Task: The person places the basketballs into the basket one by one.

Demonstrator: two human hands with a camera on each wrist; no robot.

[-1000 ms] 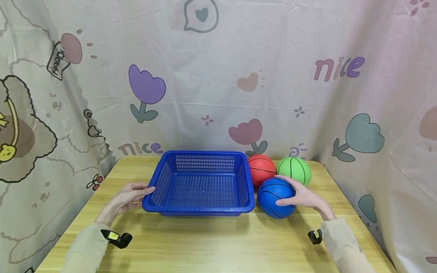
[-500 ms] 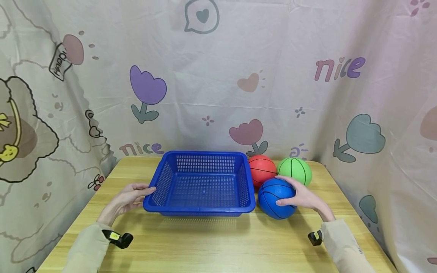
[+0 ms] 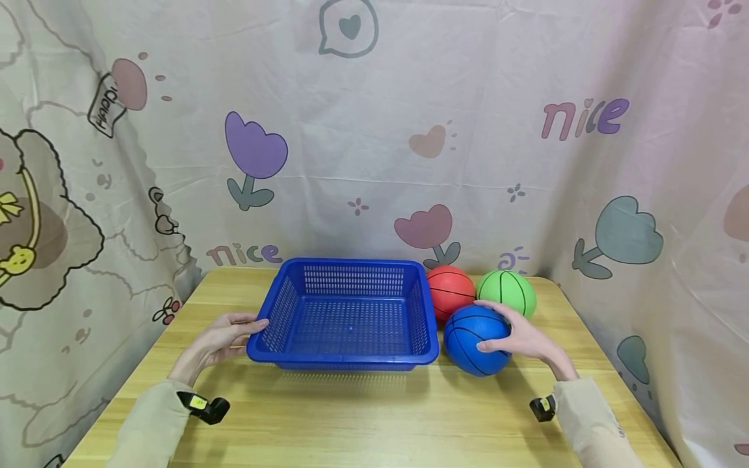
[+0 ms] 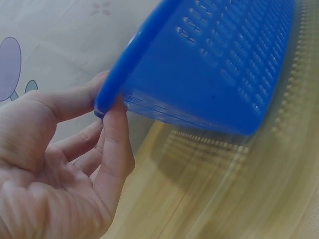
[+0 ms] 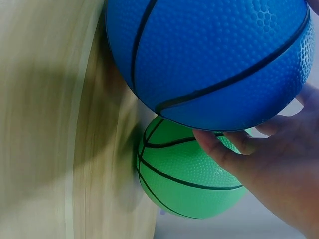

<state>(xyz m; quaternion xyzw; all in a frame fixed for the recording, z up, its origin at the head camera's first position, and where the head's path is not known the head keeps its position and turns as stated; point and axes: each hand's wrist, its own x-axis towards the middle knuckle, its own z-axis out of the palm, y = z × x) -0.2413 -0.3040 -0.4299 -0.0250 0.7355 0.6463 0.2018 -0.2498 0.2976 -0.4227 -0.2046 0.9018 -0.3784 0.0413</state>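
A blue slotted basket (image 3: 351, 359) stands on the wooden table. Its left rim is pinched between the thumb and fingers of the left hand (image 3: 219, 339); the left wrist view shows the rim (image 4: 115, 82) between thumb and forefinger of that hand (image 4: 65, 154). Right of the basket rests a blue ball (image 3: 475, 341) with black lines. The right hand (image 3: 523, 335) curves round its right side, thumb in front and fingers over the top. In the right wrist view, fingers of the hand (image 5: 279, 159) touch the blue ball (image 5: 214, 59). The far side of the ball is hidden.
Behind the blue ball, a red ball (image 3: 450, 291) sits beside the basket's right wall, and a green ball (image 3: 508, 291) lies to its right. Bare wooden table (image 3: 363, 416) spreads in front of the basket. A patterned cloth (image 3: 351, 130) hangs behind and at both sides.
The whole head view has shifted slightly to the right. Relative to the table, basket, balls and both hands show no clear movement.
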